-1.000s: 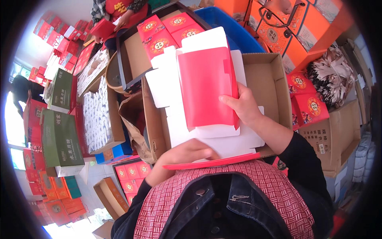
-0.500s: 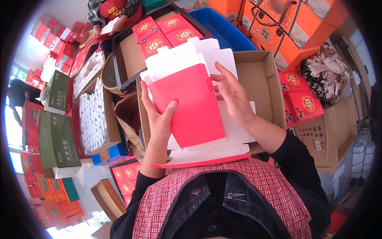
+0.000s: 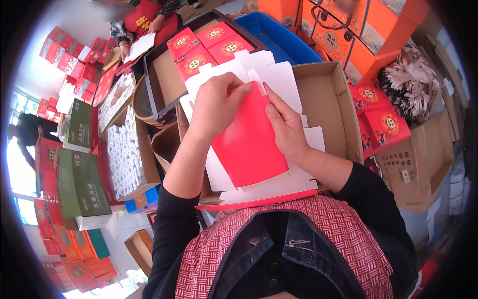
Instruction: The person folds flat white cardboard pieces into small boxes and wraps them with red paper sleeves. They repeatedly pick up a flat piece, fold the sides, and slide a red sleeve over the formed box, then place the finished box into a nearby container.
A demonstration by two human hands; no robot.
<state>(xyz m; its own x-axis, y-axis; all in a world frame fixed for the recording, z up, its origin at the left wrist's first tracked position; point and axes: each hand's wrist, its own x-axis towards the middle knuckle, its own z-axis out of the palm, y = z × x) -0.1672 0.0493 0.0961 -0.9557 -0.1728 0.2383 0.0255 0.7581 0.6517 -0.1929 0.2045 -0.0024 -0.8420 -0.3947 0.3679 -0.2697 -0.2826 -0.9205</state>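
A red cardboard box blank (image 3: 249,144) with white inner flaps lies in front of me, partly folded. My left hand (image 3: 219,102) pinches its far edge, thumb and fingers closed near the upper corner. At the far right corner, my right hand (image 3: 286,122) grips the side edge and a narrow white flap, with the thumb on the red face. White unfolded card (image 3: 239,195) spreads out beneath the red panel, above an open brown carton (image 3: 326,104).
Finished red boxes (image 3: 219,42) sit in a dark-framed tray beyond my hands. A blue bin (image 3: 271,30) and orange gift boxes (image 3: 343,37) stand behind. To the left are white packets (image 3: 124,154) in a carton and green boxes (image 3: 82,184). A co-worker (image 3: 144,22) handles white card.
My left hand has moved from the panel's left side to its far edge. My right hand, raised with fingers apart before, has closed on the far right corner.
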